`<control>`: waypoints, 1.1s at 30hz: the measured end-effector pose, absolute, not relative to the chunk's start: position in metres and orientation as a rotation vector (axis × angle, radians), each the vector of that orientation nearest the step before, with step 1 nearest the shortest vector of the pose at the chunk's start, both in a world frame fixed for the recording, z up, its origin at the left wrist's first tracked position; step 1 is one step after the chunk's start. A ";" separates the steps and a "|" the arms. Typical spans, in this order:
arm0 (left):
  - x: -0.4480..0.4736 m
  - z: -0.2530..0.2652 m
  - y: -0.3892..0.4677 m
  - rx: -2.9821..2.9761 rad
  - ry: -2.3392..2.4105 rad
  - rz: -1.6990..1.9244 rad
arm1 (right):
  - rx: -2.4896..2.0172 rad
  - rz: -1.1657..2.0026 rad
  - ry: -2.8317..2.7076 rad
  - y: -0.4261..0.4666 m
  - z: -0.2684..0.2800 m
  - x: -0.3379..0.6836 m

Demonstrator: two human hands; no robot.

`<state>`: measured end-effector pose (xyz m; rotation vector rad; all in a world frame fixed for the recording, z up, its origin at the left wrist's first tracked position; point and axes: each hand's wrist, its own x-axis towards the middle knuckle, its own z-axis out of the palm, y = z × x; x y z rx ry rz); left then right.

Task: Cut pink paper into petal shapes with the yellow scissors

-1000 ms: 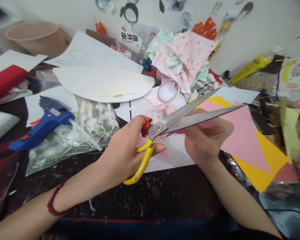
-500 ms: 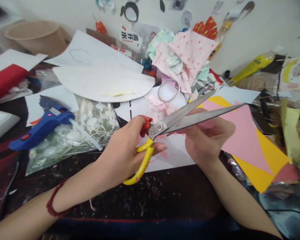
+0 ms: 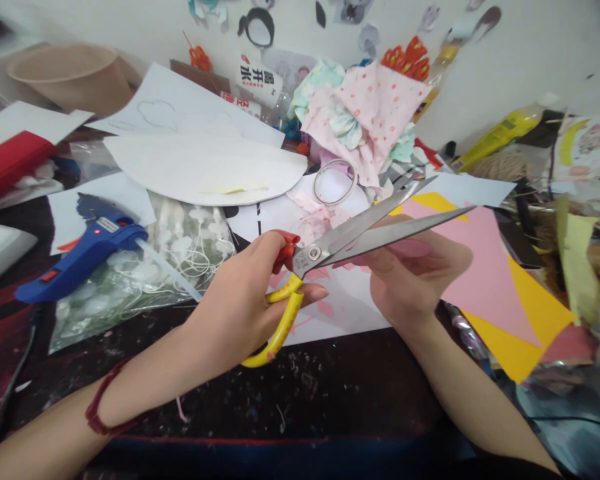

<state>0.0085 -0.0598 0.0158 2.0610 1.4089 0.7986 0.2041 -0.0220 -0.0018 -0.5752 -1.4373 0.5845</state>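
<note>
My left hand is wrapped round the handles of a large pair of scissors, one handle loop yellow and the other red. The steel blades are apart and point to the right. Behind the blades, my right hand is closed with a small pink piece at its fingers, probably paper. Blades and fingers cover much of that piece, so I cannot tell whether the blades touch it. Below both hands lies a white sheet with pink scraps on it.
A blue glue gun, its light lit, lies left on a clear bag of white pieces. A roll of tape stands behind the scissors. Pink paper and yellow paper lie to the right. Crumpled dotted cloth sits at the back.
The scissor blades have come slightly closer together. Both hands keep nearly the same place, and the whole view has shifted a little.
</note>
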 end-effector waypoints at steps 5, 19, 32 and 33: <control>0.008 0.017 -0.059 2.049 1.415 0.824 | -0.595 0.534 -1.485 -0.022 0.000 0.209; 0.002 0.015 -0.059 2.148 1.393 0.842 | -0.545 0.459 -1.538 -0.015 -0.003 0.216; 0.003 0.014 -0.058 2.205 1.365 0.901 | -0.533 0.443 -1.602 -0.014 0.006 0.222; 0.002 0.014 -0.058 2.219 1.359 0.913 | -0.527 0.433 -1.603 -0.013 0.005 0.222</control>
